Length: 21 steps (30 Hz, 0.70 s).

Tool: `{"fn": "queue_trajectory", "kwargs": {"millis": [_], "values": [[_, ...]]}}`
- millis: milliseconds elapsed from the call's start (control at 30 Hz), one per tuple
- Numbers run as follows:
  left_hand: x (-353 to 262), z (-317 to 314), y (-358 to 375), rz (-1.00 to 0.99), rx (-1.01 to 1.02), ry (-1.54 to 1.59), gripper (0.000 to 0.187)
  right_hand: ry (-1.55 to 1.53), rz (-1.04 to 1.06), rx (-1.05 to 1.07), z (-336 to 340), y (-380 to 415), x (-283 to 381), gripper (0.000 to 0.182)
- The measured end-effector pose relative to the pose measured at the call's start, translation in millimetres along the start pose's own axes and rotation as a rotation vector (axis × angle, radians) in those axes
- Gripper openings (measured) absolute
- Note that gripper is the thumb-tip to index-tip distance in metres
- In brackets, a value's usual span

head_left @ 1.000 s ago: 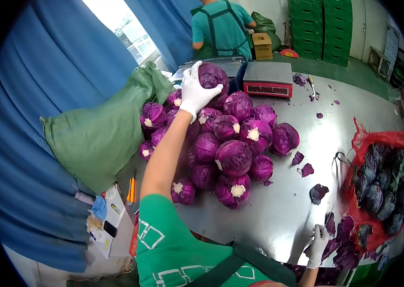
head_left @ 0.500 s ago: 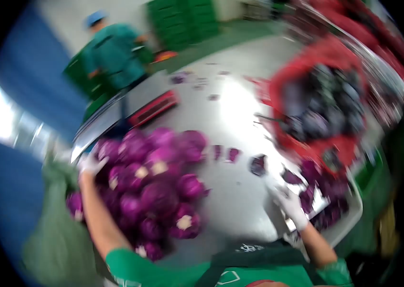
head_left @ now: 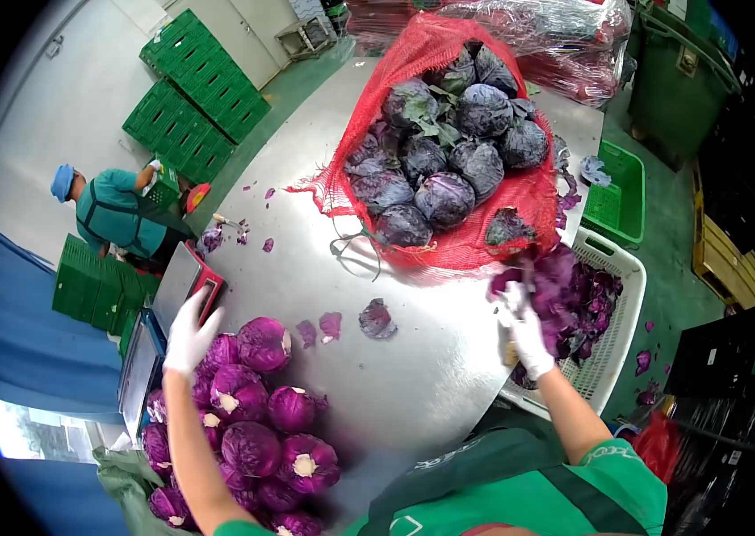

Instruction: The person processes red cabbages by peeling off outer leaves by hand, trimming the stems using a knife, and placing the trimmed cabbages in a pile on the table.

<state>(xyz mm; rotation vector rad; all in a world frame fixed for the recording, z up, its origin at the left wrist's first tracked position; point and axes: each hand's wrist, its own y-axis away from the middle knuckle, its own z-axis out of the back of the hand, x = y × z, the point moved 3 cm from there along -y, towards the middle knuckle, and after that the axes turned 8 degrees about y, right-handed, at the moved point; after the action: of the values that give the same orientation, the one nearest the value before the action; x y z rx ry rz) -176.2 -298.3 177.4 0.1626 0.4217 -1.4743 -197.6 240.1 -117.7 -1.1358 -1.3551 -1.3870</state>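
Note:
My left hand (head_left: 188, 339), in a white glove, is open with fingers spread, at the upper edge of a pile of peeled purple cabbages (head_left: 252, 448). It is close to the red-fronted scale (head_left: 208, 290). My gloved right hand (head_left: 528, 338) is closed beside the white basket (head_left: 605, 259). From it shows a tan handle (head_left: 511, 351) and a blurred grey blade, which look like a knife. Loose purple cabbage leaves (head_left: 565, 299) lie in and above the basket, some blurred next to my right fingers.
A red mesh sack (head_left: 351, 183) of dark unpeeled cabbages (head_left: 444, 198) lies open on the metal table (head_left: 422, 375). Leaf scraps (head_left: 377, 320) are scattered there. A green crate (head_left: 632, 192) stands at right. A co-worker (head_left: 123, 210) is near stacked green crates (head_left: 185, 129) at left.
My view has swung and sharpened. My left hand has moved from the pile's left side to its upper edge, near the scale. My right hand is now beside the leaves at the basket.

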Motion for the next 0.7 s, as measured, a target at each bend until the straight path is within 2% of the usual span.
{"fn": "queue_trajectory", "kwargs": {"millis": [33,67,100,133,167,200,233,267,300,367,433,500,600,633,700], "values": [[-55,-24,-26,0.055,0.049,0.118,0.053,-0.089,-0.054,-0.071,30,-2,-19,0.062],[-80,-58,-53,-0.087,0.074,0.103,0.049,0.015,0.104,-0.211,49,-1,-1,0.058],[-119,-90,-76,-0.138,0.118,0.110,0.045,0.169,0.083,-0.305,73,0,0,0.053],[-134,-133,-102,-0.297,0.134,0.124,0.041,0.245,0.108,-0.335,94,0,-5,0.051],[-180,-158,-116,-0.112,0.294,0.333,0.039,0.262,0.091,-0.430,108,3,-11,0.050],[-199,-194,-139,-0.151,0.351,0.177,0.043,0.361,0.115,-0.472,121,6,-20,0.048],[-195,-249,-165,-0.194,0.299,0.064,0.048,0.401,0.170,-0.448,131,11,-23,0.045],[-217,-260,-166,-0.046,0.310,0.036,0.058,0.330,0.170,-0.439,127,20,-21,0.045],[-223,-281,-174,0.095,0.494,-0.019,0.081,0.257,0.174,-0.419,122,28,-14,0.045],[-235,-306,-167,0.386,0.306,-0.298,0.113,0.396,0.195,-0.333,133,34,-37,0.042],[-229,-316,-175,0.485,0.410,-0.172,0.137,0.375,0.156,-0.350,132,39,-55,0.040],[-218,-314,-170,0.477,0.376,-0.128,0.131,0.299,0.047,-0.304,119,42,-49,0.040],[-176,-315,-156,0.469,0.204,0.119,0.126,0.310,0.084,-0.250,106,34,-45,0.039],[-156,-318,-146,0.388,-0.017,0.258,0.115,0.287,0.082,-0.241,102,32,-39,0.038],[-113,-325,-135,0.464,-0.096,0.829,0.101,0.261,0.070,-0.223,96,31,-26,0.038]]}}
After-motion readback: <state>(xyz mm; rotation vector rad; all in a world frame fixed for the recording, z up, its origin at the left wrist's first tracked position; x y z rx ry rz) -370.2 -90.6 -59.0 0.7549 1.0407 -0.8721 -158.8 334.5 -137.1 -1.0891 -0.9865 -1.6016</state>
